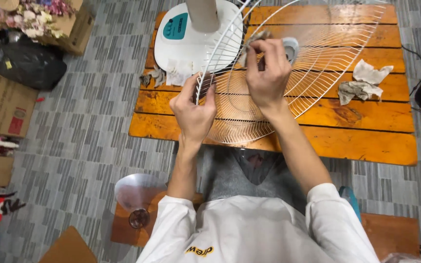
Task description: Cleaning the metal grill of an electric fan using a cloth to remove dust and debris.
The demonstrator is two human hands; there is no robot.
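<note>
The fan guard (317,58) is thin white-coated wire, smooth and slightly glossy. The surface (366,122) is orange-stained wooden planks, varnished but worn and blotchy toward its near edge. The fan base (191,41) is glossy white plastic. Crumpled tissues (364,83) near the right edge look like soft, matt, soiled paper.

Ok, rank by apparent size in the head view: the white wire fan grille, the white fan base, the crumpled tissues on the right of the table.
1. white wire fan grille, largest by far, held by the left hand.
2. white fan base, partly hidden behind the grille.
3. crumpled tissues, smallest.
</note>
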